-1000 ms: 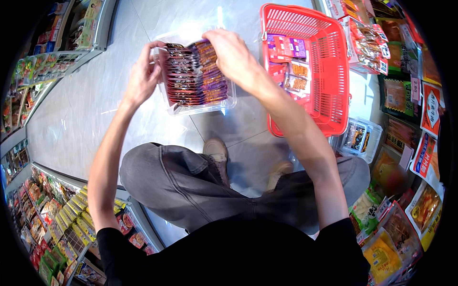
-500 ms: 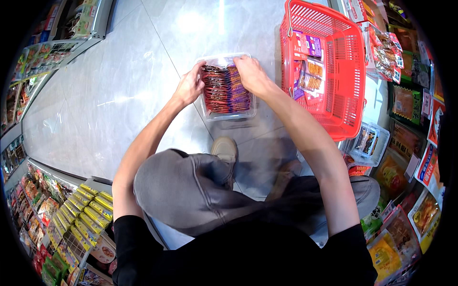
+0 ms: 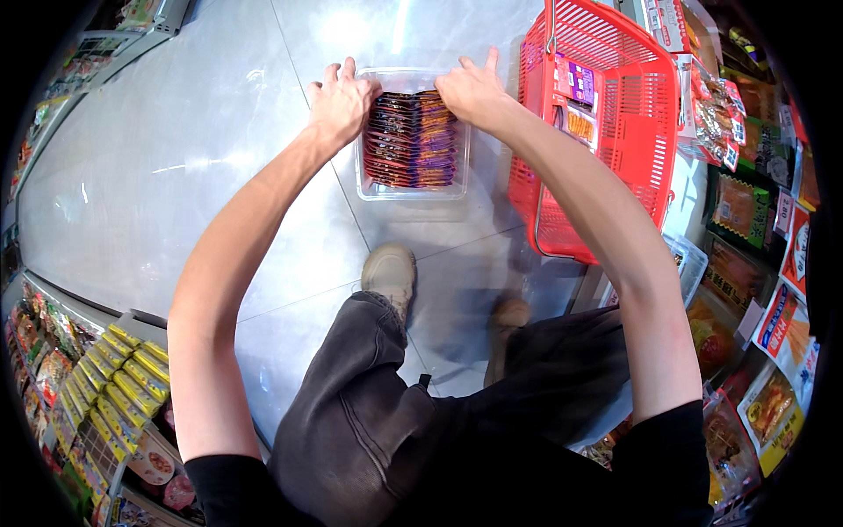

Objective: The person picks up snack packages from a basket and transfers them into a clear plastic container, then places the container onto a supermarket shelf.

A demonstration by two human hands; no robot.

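A clear plastic tub point(image 3: 413, 192) is packed with rows of small flat sachets point(image 3: 408, 145), dark red on one side and purple-orange on the other. My left hand point(image 3: 338, 107) grips its upper left edge, some fingers raised and the others bent in by the sachets. At the upper right edge, my right hand point(image 3: 475, 91) takes a matching hold with two fingers lifted. The fingertips inside the rim are partly hidden. Whether the tub rests on the floor or hangs just above it, I cannot tell.
A red shopping basket point(image 3: 648, 149) with snack packs point(image 3: 575, 83) inside stands right of the tub. Shelves of packaged food point(image 3: 738, 211) line the right side. Yellow packs point(image 3: 132, 378) fill a rack at lower left. My shoe point(image 3: 389, 272) is on the tiled floor point(image 3: 219, 132).
The tub and both hands sit slightly higher in the picture. My elbows have spread outward, several fingers have lifted, and my left knee has dropped away from the view's middle.
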